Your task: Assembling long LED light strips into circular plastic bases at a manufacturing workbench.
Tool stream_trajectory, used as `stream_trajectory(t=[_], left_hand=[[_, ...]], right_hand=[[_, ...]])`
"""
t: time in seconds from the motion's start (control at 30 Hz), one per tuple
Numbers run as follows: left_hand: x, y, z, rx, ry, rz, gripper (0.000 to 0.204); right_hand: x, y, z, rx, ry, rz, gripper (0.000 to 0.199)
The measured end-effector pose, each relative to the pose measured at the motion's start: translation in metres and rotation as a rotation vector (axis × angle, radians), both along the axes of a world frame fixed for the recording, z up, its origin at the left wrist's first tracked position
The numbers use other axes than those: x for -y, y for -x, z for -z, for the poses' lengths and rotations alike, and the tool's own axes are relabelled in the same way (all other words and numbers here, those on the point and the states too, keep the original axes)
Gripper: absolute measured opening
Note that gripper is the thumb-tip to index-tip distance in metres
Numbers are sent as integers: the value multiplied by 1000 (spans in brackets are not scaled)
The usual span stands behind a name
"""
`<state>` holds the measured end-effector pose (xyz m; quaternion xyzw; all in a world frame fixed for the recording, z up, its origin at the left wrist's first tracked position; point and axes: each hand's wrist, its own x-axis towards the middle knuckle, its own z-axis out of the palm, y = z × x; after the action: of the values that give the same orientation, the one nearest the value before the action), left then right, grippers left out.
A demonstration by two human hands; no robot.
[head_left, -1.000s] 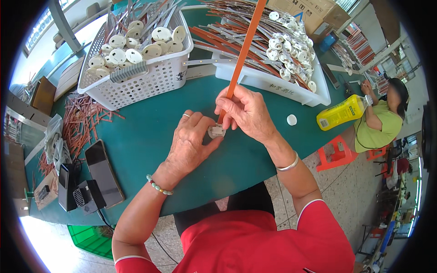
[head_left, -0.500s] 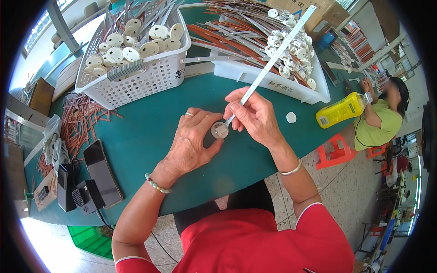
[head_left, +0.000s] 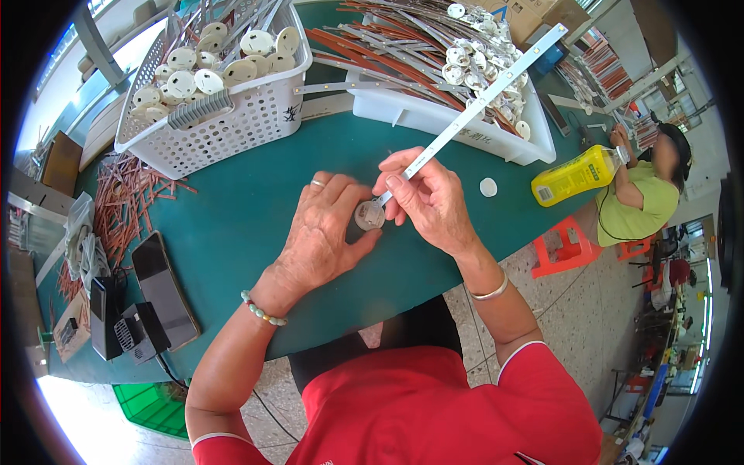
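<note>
My right hand (head_left: 428, 203) pinches a narrow white LED strip (head_left: 473, 110) near its lower end. The strip slants up to the right, above the tray. Its lower end meets a small round whitish plastic housing (head_left: 370, 216) on the table. My left hand (head_left: 319, 225) steadies this housing, fingers curled along its far left side and thumb near its lower edge. Right of my right hand lies a loose white round cap (head_left: 488, 187). Whether the strip's end is inside the housing or only against it, I cannot tell.
A white basket (head_left: 209, 139) of round discs on strips and a white tray (head_left: 457, 138) of similar pieces stand behind. Brown scraps (head_left: 128, 205), a phone (head_left: 164, 291) and black devices (head_left: 139, 333) lie left. A yellow bottle (head_left: 575, 177) lies right, near another person (head_left: 647, 201).
The view has shifted a little, moving the surroundings slightly left. The strip tilts a bit further right at its top. Both hands keep their holds.
</note>
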<state>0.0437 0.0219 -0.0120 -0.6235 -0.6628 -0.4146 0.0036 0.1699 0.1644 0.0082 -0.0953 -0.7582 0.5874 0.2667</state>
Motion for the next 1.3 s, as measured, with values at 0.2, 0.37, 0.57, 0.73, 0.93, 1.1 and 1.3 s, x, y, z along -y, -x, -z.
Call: stream_trajectory(t=[0.2,0.37,0.57,0.73,0.93,1.1,1.3], left_hand=[[-3,4,8,51,16,100,53],[1,-7,11,66,57,56,52],[4,-17,12,49,95,-42,42],[3,-20,14,24,91,-85,39],[3,-21,15,13,72,-100,38],[3,-22,15,12,78,-117,36],[3,-22,13,19,108,-131,35]], right_hand=[[2,-1,2,-25,-2,27,15],[6,-6,7,-9,-45,61,15],[15,-15,11,34,-95,73,17],[18,-18,14,-39,-61,83,12],[19,-20,16,-89,-56,80,11],[21,-19,15,-79,-97,54,10],[21,-17,13,-42,-178,38,9]])
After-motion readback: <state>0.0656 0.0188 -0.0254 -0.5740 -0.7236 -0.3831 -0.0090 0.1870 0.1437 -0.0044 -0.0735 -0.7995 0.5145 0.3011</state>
